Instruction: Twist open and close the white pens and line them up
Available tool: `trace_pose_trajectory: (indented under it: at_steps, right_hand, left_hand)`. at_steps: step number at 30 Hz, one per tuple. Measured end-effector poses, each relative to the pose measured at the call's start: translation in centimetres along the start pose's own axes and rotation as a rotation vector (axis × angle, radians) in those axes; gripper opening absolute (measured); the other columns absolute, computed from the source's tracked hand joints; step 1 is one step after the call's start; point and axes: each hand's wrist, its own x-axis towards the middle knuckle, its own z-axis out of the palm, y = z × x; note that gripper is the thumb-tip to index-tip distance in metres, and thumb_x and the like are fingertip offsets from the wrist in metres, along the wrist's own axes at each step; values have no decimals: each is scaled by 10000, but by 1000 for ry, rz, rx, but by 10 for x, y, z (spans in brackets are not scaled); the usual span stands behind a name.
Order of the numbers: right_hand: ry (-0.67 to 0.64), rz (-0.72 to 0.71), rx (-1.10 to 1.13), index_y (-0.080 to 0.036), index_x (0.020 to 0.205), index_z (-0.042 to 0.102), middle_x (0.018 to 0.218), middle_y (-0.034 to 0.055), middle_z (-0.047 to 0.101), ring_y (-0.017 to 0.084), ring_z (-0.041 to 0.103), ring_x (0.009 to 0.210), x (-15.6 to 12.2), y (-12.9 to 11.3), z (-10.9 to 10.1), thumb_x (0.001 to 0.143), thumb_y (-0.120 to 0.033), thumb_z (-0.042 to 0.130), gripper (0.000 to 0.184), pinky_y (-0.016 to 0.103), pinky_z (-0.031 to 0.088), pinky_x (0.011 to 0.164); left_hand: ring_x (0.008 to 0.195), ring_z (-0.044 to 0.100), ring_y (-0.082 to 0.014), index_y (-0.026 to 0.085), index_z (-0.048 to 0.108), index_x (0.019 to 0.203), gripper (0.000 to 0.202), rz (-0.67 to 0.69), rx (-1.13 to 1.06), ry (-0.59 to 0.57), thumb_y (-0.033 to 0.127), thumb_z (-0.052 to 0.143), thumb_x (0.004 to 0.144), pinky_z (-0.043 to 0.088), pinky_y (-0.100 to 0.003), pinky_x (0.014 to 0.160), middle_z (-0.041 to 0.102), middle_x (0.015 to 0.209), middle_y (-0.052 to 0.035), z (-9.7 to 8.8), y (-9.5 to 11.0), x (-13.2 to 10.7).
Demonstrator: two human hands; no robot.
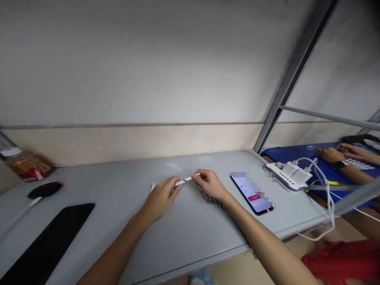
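Note:
Above the grey table, my left hand (162, 198) pinches the left end of a slim white pen-like stick (187, 180) with a dark mark near its middle. The fingers of my right hand (209, 183) are closed on its right end. Beneath my right hand and wrist lie several slim grey pieces with pointed ends (212, 201), partly hidden by the hand. Another small white slim piece (152, 186) rests on the table just behind my left hand, its lower part covered.
A lit phone (252, 193) lies right of my right arm. Beyond it sits a white power strip (286, 176) with plugs and cables. At left are a black mat (50, 241), a round black object (44, 190) and a jar (28, 164). A co-worker's hands (331, 155) work at a blue table.

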Motion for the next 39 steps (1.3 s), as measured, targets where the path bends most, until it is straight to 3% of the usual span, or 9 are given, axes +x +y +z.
trace_pose_trajectory:
  at_steps: [7, 14, 17, 20, 25, 31, 35, 39]
  right_hand:
    - [-174, 241, 389, -157, 655, 589, 491, -36, 423, 66, 320, 415, 1, 0, -5, 871, -579, 474, 488, 222, 229, 424]
    - [-256, 422, 636, -154, 605, 537, 479, -57, 366, 53, 255, 402, 1, -2, -6, 824, -525, 573, 432, 223, 159, 406]
    - [-298, 368, 644, -160, 628, 527, 525, -50, 369, 63, 268, 443, 0, -3, -7, 825, -518, 581, 412, 228, 182, 433]
    - [-266, 209, 481, -166, 644, 532, 555, -41, 378, 77, 292, 482, -2, -2, -6, 849, -541, 542, 427, 235, 213, 472]
    - [-154, -17, 180, -175, 675, 528, 598, -34, 368, 97, 325, 551, -4, 0, -3, 900, -510, 476, 407, 232, 246, 519]
    - [-75, -142, -12, -168, 771, 569, 624, -25, 445, 103, 367, 585, -5, -3, -2, 925, -434, 460, 326, 227, 278, 552]
    - [-69, -84, 21, -167, 762, 571, 608, -29, 422, 101, 366, 576, -3, -1, -3, 908, -451, 474, 334, 220, 285, 541]
    - [-172, 91, 249, -165, 670, 533, 570, -39, 382, 83, 336, 516, -2, 0, -5, 871, -490, 512, 383, 211, 269, 487]
  left_hand:
    - [835, 544, -187, 194, 562, 963, 292, 95, 270, 58, 304, 293, 980, 413, -319, 772, 618, 886, -50, -3, -8, 2]
    - [773, 519, -200, 182, 559, 797, 311, 134, 479, 90, 204, 301, 971, 363, -322, 721, 613, 755, -52, -3, -1, 1]
    - [755, 524, -194, 187, 542, 759, 284, 117, 478, 96, 106, 326, 923, 372, -313, 724, 612, 733, -46, -2, 1, 0]
    - [732, 527, -185, 191, 537, 758, 270, 93, 422, 89, 45, 341, 871, 386, -294, 704, 609, 728, -39, -2, 0, 0]
    - [709, 536, -181, 197, 527, 747, 251, 56, 371, 99, 25, 361, 823, 378, -280, 655, 598, 713, -32, -5, -5, 1]
    - [673, 530, -158, 198, 497, 754, 238, 73, 242, 89, 37, 341, 834, 377, -267, 639, 587, 715, -11, -3, -13, 1]
    - [690, 512, -159, 195, 502, 787, 219, 77, 201, 92, 110, 337, 904, 377, -276, 659, 554, 729, -6, 0, -16, 1]
    - [843, 509, -183, 200, 525, 950, 212, 155, 233, 52, 239, 319, 977, 371, -318, 760, 584, 872, -22, -3, -13, 0]
